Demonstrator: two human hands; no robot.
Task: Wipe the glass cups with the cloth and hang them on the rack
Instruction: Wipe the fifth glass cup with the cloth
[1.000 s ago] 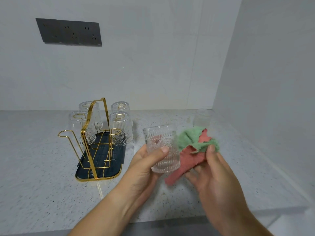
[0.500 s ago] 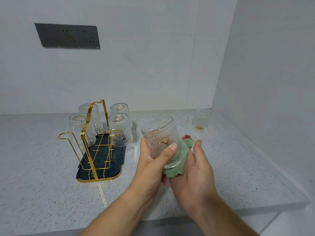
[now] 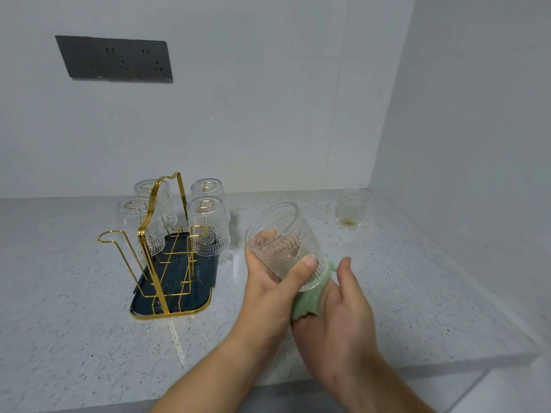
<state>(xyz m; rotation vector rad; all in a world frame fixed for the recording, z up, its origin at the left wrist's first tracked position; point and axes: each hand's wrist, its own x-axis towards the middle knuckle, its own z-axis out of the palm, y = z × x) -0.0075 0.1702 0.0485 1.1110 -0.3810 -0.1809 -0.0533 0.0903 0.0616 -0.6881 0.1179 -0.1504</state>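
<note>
Head view, centre: left hand (image 3: 268, 284) grips a ribbed glass cup (image 3: 280, 239), tilted; right hand (image 3: 343, 317) holds the green cloth (image 3: 305, 304) pressed against its base. Left of centre, the gold rack (image 3: 155, 234) carries four inverted cups (image 3: 208, 231). A lone cup (image 3: 350, 208) stands upright, right of centre, on the counter (image 3: 89, 323).

head view, forward-down, seemingly close over the counter (image 3: 74, 338)

Ribbed clear glass cup (image 3: 283, 242), green cloth (image 3: 307, 302), gold rack (image 3: 161, 242).
</note>
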